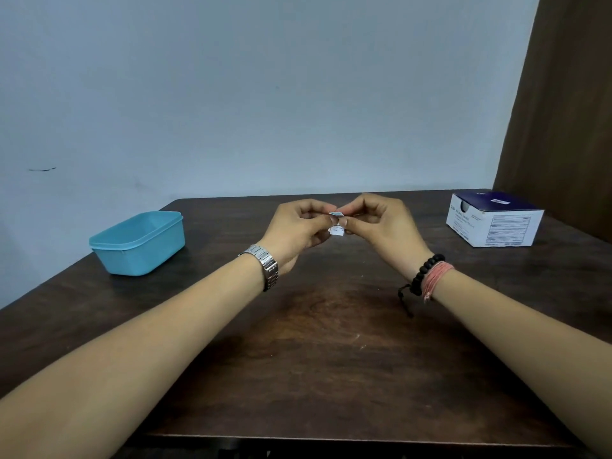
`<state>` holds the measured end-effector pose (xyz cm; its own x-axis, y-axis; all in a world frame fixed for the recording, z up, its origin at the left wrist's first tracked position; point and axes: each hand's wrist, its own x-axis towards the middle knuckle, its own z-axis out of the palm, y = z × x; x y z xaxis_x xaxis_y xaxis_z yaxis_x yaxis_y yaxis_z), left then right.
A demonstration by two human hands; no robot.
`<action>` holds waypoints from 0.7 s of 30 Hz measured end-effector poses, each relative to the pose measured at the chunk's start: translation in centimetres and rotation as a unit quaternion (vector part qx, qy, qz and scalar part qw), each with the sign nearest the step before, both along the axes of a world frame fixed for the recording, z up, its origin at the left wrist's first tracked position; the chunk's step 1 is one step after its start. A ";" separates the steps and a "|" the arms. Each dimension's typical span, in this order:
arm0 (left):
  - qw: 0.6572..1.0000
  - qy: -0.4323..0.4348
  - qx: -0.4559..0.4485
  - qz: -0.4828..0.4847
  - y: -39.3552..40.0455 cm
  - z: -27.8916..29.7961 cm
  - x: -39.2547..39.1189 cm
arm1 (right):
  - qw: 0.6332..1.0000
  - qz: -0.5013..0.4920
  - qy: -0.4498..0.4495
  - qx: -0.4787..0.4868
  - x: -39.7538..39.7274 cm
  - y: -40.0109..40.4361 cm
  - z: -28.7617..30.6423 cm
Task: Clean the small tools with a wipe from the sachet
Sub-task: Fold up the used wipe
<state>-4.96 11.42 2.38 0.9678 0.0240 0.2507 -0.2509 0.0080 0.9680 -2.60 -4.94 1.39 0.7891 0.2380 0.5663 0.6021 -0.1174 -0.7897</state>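
Both of my hands meet just above the middle of the frame, over the dark wooden table (331, 342), and they share one small sachet (336, 222). My left hand (294, 231) has thumb and forefinger pressed together on the sachet's left top corner; my right hand (381, 226) pinches the right top corner the same way, the other fingers curled in. I see the packet's top edge between the fingertips and a white printed face hanging below them, clear of the table.

I judge the sachet to be very light, thin and floppy, a foil-paper skin that crumples sooner than it resists and may slip if the fingers are damp. The hold belongs right at the sealed upper edge, close on either side of the tear line, so the pull shears the seal and does not merely stretch the pouch. The wipe inside should be soft and moist.

At the left of the frame sits a turquoise plastic tub (139, 241); at the right, a blue-and-white carton (496, 223). No small tools show; whether they lie in the tub I cannot tell.
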 end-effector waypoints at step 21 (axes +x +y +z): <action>0.981 0.044 -0.148 -0.117 0.6 0.4 -0.2 | 0.989 0.037 0.068 0.127 -0.2 0.1 0.3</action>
